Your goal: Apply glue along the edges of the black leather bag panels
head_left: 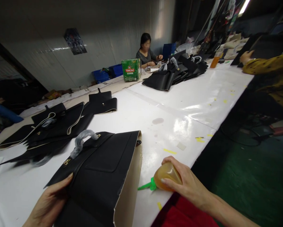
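Note:
My left hand [53, 197] grips the near left side of a black handbag body [101, 170], thumb on top and fingers underneath. The bag's handle [81, 140] is wrapped in clear plastic and fixed by gold-coloured fittings. Its right side stands open, showing a pale lining [129, 183]. In my right hand [179, 176] is a squeeze bottle [168, 176] of amber liquid, tipped on its side. The bottle's green nozzle [145, 186] points left, close to the open edge of the bag. Whether its tip touches the lining I cannot tell.
More black bag pieces [58, 126] lie at the left, and another pile [174, 71] is farther back. A green carton [131, 70] and an amber bottle [216, 60] stand on the white table [165, 126]. One co-worker [147, 52] sits opposite; another's yellow sleeve [269, 64] shows at the right.

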A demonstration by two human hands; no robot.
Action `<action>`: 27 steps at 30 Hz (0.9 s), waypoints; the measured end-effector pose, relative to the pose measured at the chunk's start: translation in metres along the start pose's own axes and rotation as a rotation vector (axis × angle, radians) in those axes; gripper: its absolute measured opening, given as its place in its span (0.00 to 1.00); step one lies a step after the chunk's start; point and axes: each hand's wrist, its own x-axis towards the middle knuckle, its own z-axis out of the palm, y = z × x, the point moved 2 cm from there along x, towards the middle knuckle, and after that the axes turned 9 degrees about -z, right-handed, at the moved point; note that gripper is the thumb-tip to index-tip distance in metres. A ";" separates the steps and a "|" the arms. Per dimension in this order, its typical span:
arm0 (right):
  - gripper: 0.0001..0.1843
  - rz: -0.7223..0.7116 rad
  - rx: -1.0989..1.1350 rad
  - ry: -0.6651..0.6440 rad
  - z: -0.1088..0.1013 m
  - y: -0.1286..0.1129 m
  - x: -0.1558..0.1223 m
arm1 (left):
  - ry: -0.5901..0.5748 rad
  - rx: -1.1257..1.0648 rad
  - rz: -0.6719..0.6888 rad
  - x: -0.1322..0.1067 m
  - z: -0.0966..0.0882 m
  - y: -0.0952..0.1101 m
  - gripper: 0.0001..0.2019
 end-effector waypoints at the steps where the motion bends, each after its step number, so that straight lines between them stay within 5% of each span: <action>1: 0.21 0.007 0.004 -0.005 0.001 0.000 -0.002 | -0.029 -0.047 -0.007 0.001 0.001 0.000 0.06; 6: 0.21 0.060 0.039 0.131 0.000 0.005 0.003 | -0.126 -0.187 -0.017 0.003 0.010 0.000 0.08; 15: 0.21 0.073 0.000 0.175 0.003 0.010 0.011 | -0.081 -0.315 -0.049 0.003 0.014 -0.003 0.12; 22: 0.21 0.031 -0.014 -0.072 0.013 0.000 0.000 | -0.090 -0.370 -0.036 0.007 0.014 -0.005 0.14; 27: 0.22 0.049 -0.108 0.158 0.006 0.004 0.006 | -0.103 -0.380 -0.029 0.010 0.014 -0.008 0.13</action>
